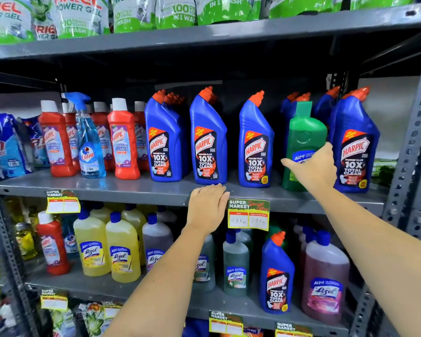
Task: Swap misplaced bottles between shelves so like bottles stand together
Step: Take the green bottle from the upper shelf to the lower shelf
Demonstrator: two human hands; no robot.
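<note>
The right hand [312, 170] wraps spread fingers around the green bottle [303, 144] standing among blue bottles [208, 139] on the middle shelf [131, 190], so grip firmly and lift straight up, while the left hand [208, 206] rests flat, fingers together.

Lighting is coming from above and in front, bright and even on the bottle fronts. Back of the middle shelf [131, 188] is sitting in deep shadow under the top shelf [204, 37]. Soft glare is showing on the blue bottles [208, 139] and on the grey shelf surface near the spray bottle [89, 142]. Wide-angle lens is bending the right upright [413, 147] and tilting the shelves. Edges are going soft: pouches [7, 147] at left and the bottom-left corner are blurring. Price tag [249, 215] writing is barely readable. Hands [208, 207] are looking slightly smeared and overexposed.
</note>
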